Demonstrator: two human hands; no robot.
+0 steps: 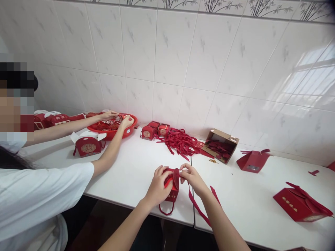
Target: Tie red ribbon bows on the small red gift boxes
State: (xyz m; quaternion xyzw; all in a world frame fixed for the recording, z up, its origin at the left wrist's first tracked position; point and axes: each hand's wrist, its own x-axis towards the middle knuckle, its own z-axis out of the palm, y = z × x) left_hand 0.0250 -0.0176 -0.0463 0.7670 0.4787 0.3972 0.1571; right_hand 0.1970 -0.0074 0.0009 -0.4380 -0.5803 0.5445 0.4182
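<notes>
A small red gift box [171, 196] stands near the table's front edge, a twisted red cord hanging from its lower side. My left hand [160, 186] is closed around its left side and top. At the upper right of the box, my right hand [192, 177] pinches a red ribbon [195, 202], whose long tail drapes over the table beneath my forearm. The part of the ribbon between my fingertips is mostly hidden.
A co-worker's arms [110, 157] reach from the left into a red basin [125, 132] of packets. A red box [89, 148] stands nearby. Behind my hands lie a ribbon pile [180, 141] and a cardboard box [222, 144]. Finished-looking red boxes [303, 204] sit to the right.
</notes>
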